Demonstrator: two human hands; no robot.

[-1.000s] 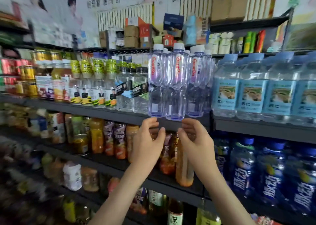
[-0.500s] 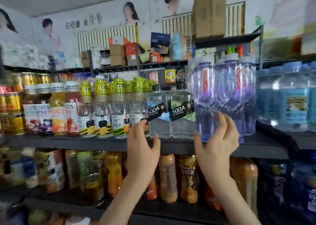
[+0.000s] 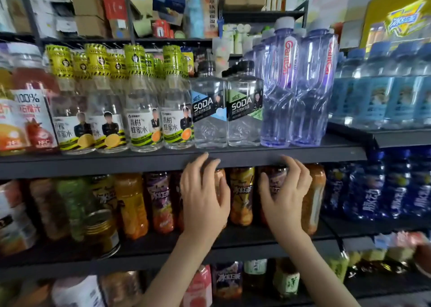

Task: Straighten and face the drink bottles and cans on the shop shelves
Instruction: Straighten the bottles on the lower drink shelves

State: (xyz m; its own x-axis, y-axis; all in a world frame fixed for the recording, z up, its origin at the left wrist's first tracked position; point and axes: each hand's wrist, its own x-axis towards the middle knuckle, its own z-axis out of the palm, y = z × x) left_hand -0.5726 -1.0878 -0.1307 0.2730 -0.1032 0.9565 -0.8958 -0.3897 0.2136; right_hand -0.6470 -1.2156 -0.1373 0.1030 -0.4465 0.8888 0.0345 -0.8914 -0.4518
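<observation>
On the second shelf stands a row of iced tea bottles. My left hand (image 3: 203, 201) curls over the front of one of these iced tea bottles (image 3: 220, 179), most of which it hides. My right hand (image 3: 285, 201) grips a dark-labelled iced tea bottle (image 3: 276, 185), thumb on its left and fingers round its right. A yellow-labelled bottle (image 3: 241, 194) stands upright between the two hands. Directly above them, two SODA bottles (image 3: 208, 110) face forward on the upper shelf.
The dark upper shelf lip (image 3: 140, 164) runs just above my fingertips. Tall purple water bottles (image 3: 279, 85) and honey-water bottles (image 3: 142, 110) line that shelf. Blue sports-drink bottles (image 3: 373, 190) fill the right of the second shelf, with an orange bottle (image 3: 313, 194) beside my right hand.
Both hands have dropped from the upper shelf's bottles to the iced tea row below and closed round bottles there. The view has shifted and moved closer to the shelves.
</observation>
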